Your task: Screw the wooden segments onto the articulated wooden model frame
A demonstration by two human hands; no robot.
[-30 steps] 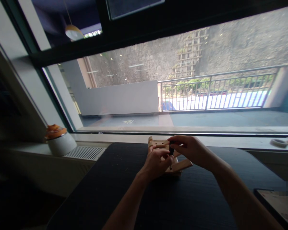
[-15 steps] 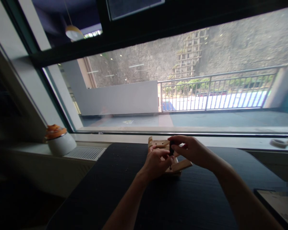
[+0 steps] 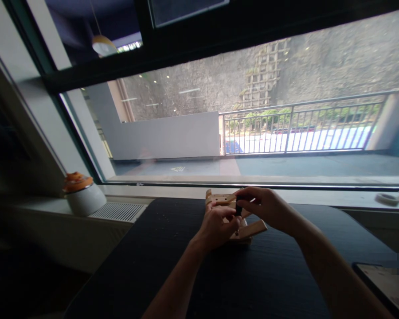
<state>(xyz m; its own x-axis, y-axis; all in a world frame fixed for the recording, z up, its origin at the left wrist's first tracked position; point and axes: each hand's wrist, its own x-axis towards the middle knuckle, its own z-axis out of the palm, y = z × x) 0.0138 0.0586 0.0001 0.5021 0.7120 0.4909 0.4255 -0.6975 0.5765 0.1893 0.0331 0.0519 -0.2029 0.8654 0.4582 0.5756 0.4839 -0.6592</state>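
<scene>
A small light-wood frame [image 3: 253, 229], made of several slats with holes in some, rests on the dark table. Over its near left side, my left hand [image 3: 216, 226] is closed on the wood, with its thumb and forefinger beside a black upright handle. My right hand [image 3: 264, 206] pinches that black handle, which looks like a screwdriver [image 3: 239, 206], from above between thumb and fingers. The tool's lower end is hidden behind my left fingers. A dark screw-like end [image 3: 236, 233] shows low on the wood beneath my left thumb.
The black table [image 3: 173, 239] meets the window sill [image 3: 173, 191]. A white jar with an orange top [image 3: 84, 195] stands left beside a vent grille [image 3: 119, 212]. Rolls of tape [image 3: 386, 199] lie on the right sill. A tablet-like device [image 3: 382, 283] is at the right table edge.
My right hand and the black handle have shifted very slightly to the right, with the fingers turned a little. The left hand and wooden frame look almost the same.
</scene>
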